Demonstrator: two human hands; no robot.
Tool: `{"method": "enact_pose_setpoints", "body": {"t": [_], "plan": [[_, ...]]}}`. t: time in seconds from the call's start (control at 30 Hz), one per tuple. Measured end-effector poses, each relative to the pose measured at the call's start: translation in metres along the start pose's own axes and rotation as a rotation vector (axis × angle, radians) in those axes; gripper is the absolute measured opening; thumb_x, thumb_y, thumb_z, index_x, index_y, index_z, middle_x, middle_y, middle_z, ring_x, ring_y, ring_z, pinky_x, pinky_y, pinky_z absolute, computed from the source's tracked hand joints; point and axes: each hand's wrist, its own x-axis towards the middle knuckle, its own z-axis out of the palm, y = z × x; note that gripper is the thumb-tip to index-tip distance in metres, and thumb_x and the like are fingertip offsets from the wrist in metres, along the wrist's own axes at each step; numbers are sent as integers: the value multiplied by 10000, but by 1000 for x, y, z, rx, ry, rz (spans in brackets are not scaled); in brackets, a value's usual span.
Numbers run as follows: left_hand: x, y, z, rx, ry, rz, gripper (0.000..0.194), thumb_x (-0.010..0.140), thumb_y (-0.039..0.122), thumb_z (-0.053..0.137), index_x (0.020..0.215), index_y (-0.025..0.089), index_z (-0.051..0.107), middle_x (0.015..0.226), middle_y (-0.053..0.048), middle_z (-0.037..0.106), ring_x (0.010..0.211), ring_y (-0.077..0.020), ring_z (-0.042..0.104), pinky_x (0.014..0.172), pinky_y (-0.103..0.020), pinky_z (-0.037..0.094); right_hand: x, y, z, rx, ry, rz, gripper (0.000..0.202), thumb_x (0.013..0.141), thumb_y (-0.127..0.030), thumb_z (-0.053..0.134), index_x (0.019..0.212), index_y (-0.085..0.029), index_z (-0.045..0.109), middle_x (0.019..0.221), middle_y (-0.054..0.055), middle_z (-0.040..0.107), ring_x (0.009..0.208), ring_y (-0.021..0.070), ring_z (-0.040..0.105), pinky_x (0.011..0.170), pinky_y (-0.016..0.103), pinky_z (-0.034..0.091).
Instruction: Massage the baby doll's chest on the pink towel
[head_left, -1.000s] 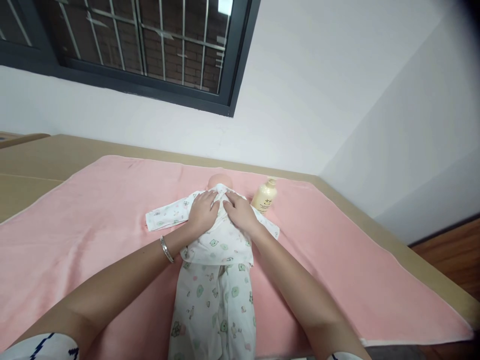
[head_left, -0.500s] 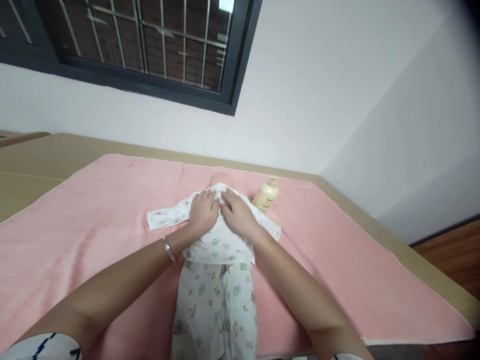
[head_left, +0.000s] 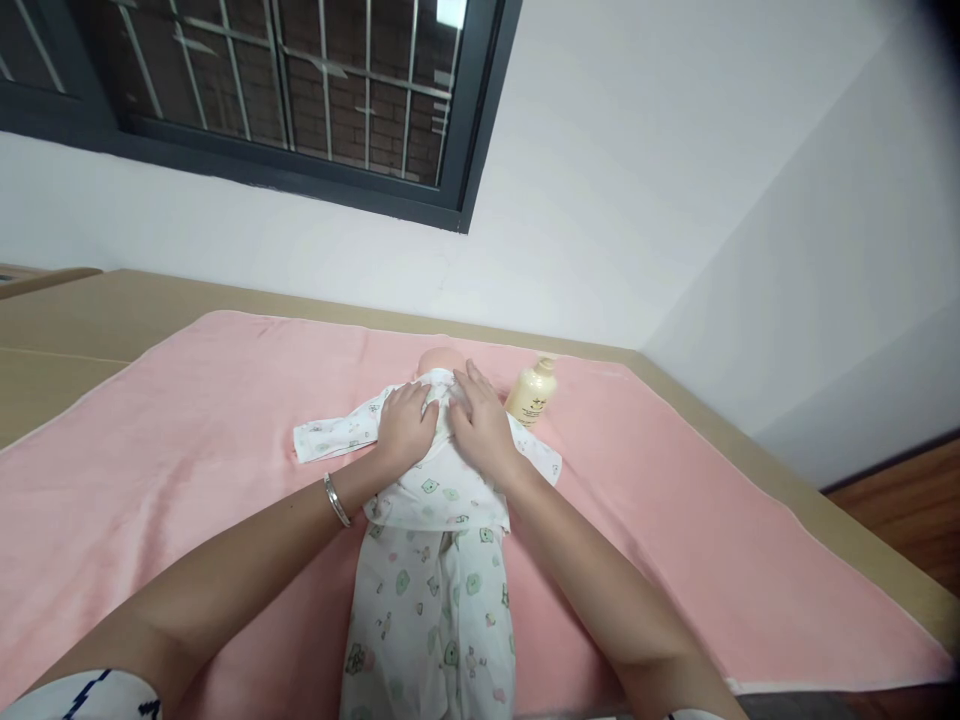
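What looks like a baby doll point(head_left: 439, 359) lies stretched out with its head toward the wall; only the bald top of the head shows. It wears a white printed top point(head_left: 442, 495) and matching trousers point(head_left: 427, 620). My left hand point(head_left: 406, 425) lies flat on the left of the upper torso, fingers pointing toward the head. On the right side, my right hand point(head_left: 484, 420) rests near the shoulder with its fingers extended and thumb apart. The long sleeves spread out to both sides. Beside the right shoulder is a pale yellow bottle point(head_left: 534, 392).
A pink blanket point(head_left: 247, 400) covers much of the wooden surface point(head_left: 67, 310) beneath the doll. Behind it rises a white wall point(head_left: 570, 200) with a dark-framed, barred window point(head_left: 300, 90). Brown wood panelling point(head_left: 907, 510) stands at the right.
My right hand has shifted outward and slightly up toward the doll's right-hand shoulder, its fingers now straighter. My left hand stays in nearly the same place.
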Motion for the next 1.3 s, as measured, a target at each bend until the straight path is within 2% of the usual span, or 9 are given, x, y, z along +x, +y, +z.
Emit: {"method": "enact_pose_setpoints", "body": {"t": [0.23,0.6,0.77,0.87,0.97,1.03,1.1,1.2,1.3], "plan": [[1,0,2,50,19,35,435,946,274,401,1280,106,622,1338,-156,643,1289,-308,548,1132,-489,383,-2,5,16,-78,-200,42,467,999,-233,374,1429,-132,527,1558,151,409,1475,266,332,1223,490,216],[0,1,0,60,18,50,426,967,288,380,1268,114,625,1334,-149,647,1285,-297,552,1135,-490,383,-2,7,15,-114,-229,31,478,1007,-253,391,1457,-126,492,1577,157,371,1487,274,304,1224,487,210],[6,17,-12,-10,-31,20,431,973,344,383,1258,130,624,1360,-162,624,1317,-314,523,1139,-507,366,0,3,-4,21,-163,26,484,973,-220,398,1421,-95,529,1523,163,456,1454,247,377,1209,425,285],[17,45,-21,-202,-46,20,447,984,371,345,1213,135,647,1319,-159,649,1292,-302,546,1136,-484,377,5,0,-29,120,-33,62,520,929,-211,433,1434,-127,522,1517,113,476,1436,215,409,1201,377,318],[34,83,-22,-515,-56,-23,440,977,382,356,1177,144,668,1340,-147,643,1300,-276,552,1161,-444,359,12,3,-62,173,125,114,528,923,-265,453,1436,-160,525,1496,77,508,1402,218,457,1181,376,355],[48,109,-17,-768,-122,-186,447,967,387,373,1195,130,659,1367,-155,626,1323,-267,543,1173,-426,349,16,12,-84,163,224,159,520,943,-316,436,1431,-162,530,1477,74,531,1381,235,481,1168,390,372],[63,130,-10,-1052,-255,-431,537,978,433,328,1278,79,599,1394,-205,592,1335,-266,541,1163,-410,368,21,26,-101,112,284,223,537,955,-324,408,1454,-145,496,1482,89,524,1366,251,496,1146,397,395],[83,148,2,-1425,-410,-671,707,984,525,204,1449,37,416,1513,-244,452,1394,-247,484,1129,-363,420,26,52,-113,-17,246,304,548,933,-221,376,1456,-91,475,1485,138,512,1360,268,497,1121,394,411],[96,152,13,-1604,-404,-751,766,976,557,145,1531,44,268,1594,-226,326,1452,-234,402,1116,-337,437,28,70,-110,-181,115,298,532,894,-102,344,1390,-39,525,1448,183,539,1375,271,476,1169,424,331]]}}
